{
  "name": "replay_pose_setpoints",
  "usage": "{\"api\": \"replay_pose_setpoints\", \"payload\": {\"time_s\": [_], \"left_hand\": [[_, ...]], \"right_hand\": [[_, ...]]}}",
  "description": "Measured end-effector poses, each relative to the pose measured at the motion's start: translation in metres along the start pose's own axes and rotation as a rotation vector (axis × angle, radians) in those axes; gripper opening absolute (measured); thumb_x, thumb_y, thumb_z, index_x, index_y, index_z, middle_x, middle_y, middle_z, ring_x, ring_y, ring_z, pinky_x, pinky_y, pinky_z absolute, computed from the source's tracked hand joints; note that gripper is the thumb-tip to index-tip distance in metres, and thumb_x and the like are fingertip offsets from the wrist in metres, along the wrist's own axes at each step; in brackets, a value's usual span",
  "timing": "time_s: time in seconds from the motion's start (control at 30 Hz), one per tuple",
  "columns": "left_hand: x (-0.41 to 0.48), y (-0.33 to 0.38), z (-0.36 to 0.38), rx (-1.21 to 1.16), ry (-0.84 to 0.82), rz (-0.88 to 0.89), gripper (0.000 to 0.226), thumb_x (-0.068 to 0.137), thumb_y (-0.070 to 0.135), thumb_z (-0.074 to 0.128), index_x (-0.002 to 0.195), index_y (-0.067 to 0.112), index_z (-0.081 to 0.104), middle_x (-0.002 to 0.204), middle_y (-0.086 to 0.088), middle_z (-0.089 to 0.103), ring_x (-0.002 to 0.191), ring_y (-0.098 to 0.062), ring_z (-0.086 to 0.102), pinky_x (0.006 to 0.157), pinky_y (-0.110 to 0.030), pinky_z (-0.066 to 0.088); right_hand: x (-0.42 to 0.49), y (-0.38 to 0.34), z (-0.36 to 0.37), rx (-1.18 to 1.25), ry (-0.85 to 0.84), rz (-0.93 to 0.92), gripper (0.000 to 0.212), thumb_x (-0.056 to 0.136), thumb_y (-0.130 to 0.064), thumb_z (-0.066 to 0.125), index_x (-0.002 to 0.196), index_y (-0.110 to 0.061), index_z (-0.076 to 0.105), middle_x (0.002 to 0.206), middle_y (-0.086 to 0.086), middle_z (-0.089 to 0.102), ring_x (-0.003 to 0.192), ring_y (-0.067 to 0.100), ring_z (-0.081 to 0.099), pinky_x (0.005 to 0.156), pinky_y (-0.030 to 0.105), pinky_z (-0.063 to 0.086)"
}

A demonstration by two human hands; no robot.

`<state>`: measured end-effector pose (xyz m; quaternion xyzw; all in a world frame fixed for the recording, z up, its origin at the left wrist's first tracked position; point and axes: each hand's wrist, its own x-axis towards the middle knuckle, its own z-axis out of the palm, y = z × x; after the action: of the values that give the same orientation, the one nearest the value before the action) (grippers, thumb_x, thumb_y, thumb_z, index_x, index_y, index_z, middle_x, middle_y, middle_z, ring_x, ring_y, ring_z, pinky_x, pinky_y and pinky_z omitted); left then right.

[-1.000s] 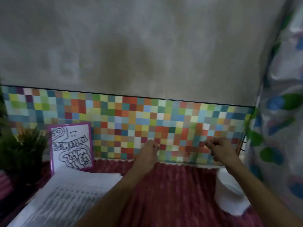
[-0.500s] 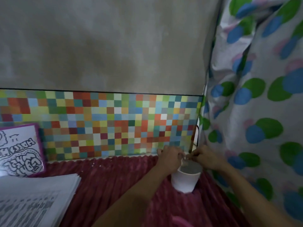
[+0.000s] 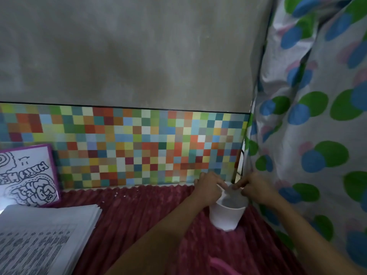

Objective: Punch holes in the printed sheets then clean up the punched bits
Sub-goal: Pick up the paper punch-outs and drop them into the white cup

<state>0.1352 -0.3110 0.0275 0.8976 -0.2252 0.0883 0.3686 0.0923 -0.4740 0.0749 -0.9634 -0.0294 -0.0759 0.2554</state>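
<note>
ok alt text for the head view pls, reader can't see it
A person's left hand and right hand meet over the rim of a white cup standing on a maroon ribbed cloth, by a dotted curtain. A stack of printed sheets lies at lower left, below a multicoloured tiled panel.

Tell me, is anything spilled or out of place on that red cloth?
A few tiny white specks lie scattered on the red cloth below the tiled strip, well left of the white cup. They look like stray punched bits not yet gathered.
</note>
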Motion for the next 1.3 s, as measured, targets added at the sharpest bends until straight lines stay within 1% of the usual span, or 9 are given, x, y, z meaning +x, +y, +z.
{"api": "replay_pose_setpoints", "payload": {"time_s": [0.1,0.17,0.3,0.43,0.57,0.67,0.87,1.1,1.3], "left_hand": [[-0.003,-0.004,-0.006,-0.066,0.043,-0.009,0.025,0.079,0.008,0.062,0.093,0.022,0.077,0.112,0.000,0.069,0.114,-0.027,0.055,0.096,-0.042,0.047],[-0.013,-0.003,-0.019,-0.090,0.110,-0.002,0.017,0.079,0.018,0.069,0.095,0.021,0.075,0.112,-0.002,0.068,0.112,-0.023,0.056,0.096,-0.037,0.046],[-0.036,-0.034,-0.075,-0.043,0.243,-0.056,0.019,0.082,0.012,0.065,0.100,0.016,0.071,0.116,-0.005,0.063,0.112,-0.019,0.054,0.093,-0.023,0.040],[-0.077,-0.105,-0.158,0.054,0.320,-0.350,0.024,0.084,0.003,0.054,0.101,0.006,0.070,0.112,-0.009,0.068,0.106,-0.023,0.061,0.086,-0.023,0.045],[-0.127,-0.171,-0.199,0.190,0.320,-0.514,0.030,0.076,0.021,0.047,0.078,0.000,0.069,0.088,-0.021,0.070,0.086,-0.030,0.065,0.068,-0.029,0.042],[-0.147,-0.204,-0.193,0.214,0.267,-0.524,0.018,0.077,0.008,0.057,0.071,0.001,0.073,0.076,-0.015,0.072,0.075,-0.027,0.069,0.061,-0.024,0.040],[-0.148,-0.226,-0.184,0.244,0.274,-0.494,0.007,0.076,0.015,0.074,0.075,0.009,0.077,0.079,-0.003,0.073,0.071,-0.013,0.065,0.064,-0.019,0.042],[-0.147,-0.235,-0.178,0.381,0.336,-0.494,0.029,0.092,0.026,0.055,0.065,0.017,0.061,0.060,0.005,0.050,0.058,-0.009,0.050,0.046,-0.013,0.027],[-0.145,-0.240,-0.180,0.298,0.322,-0.483,0.022,0.087,0.020,0.055,0.066,0.016,0.062,0.068,0.002,0.063,0.063,-0.010,0.059,0.051,-0.016,0.036]], "right_hand": [[0.004,-0.001,0.004,-0.058,0.039,0.015,0.007,0.078,-0.005,0.075,0.083,-0.009,0.078,0.072,-0.004,0.067,0.058,-0.002,0.053,0.048,0.007,0.039],[0.006,-0.003,0.011,-0.157,0.035,0.014,0.023,0.081,0.001,0.065,0.089,-0.015,0.079,0.080,-0.003,0.069,0.059,-0.003,0.051,0.050,0.007,0.036],[0.017,-0.018,0.031,-0.284,0.291,-0.173,0.037,0.064,0.009,0.070,0.087,-0.017,0.080,0.098,0.018,0.067,0.084,0.033,0.064,0.080,0.034,0.052],[0.020,-0.072,0.057,-0.158,0.538,-0.375,0.035,0.057,0.019,0.072,0.085,-0.001,0.078,0.081,0.016,0.055,0.076,0.040,0.059,0.073,0.041,0.051],[0.031,-0.137,0.104,0.135,0.345,-0.423,0.030,0.076,0.012,0.065,0.096,-0.006,0.077,0.085,0.004,0.053,0.072,0.018,0.055,0.066,0.021,0.038],[0.041,-0.172,0.155,0.283,0.166,-0.366,0.024,0.082,0.002,0.067,0.102,-0.009,0.075,0.091,0.003,0.059,0.073,0.005,0.051,0.065,0.004,0.034],[0.053,-0.210,0.241,0.436,-0.063,-0.276,0.013,0.078,-0.003,0.072,0.090,-0.006,0.078,0.085,-0.001,0.070,0.078,0.010,0.062,0.071,0.013,0.046],[0.065,-0.211,0.283,0.362,0.045,-0.226,0.015,0.075,-0.001,0.070,0.065,-0.010,0.077,0.069,-0.001,0.071,0.064,0.010,0.063,0.066,0.018,0.044],[0.067,-0.204,0.293,0.441,0.149,-0.214,0.038,0.082,-0.001,0.061,0.050,-0.021,0.055,0.058,-0.006,0.060,0.057,0.004,0.055,0.055,0.019,0.039]]}}
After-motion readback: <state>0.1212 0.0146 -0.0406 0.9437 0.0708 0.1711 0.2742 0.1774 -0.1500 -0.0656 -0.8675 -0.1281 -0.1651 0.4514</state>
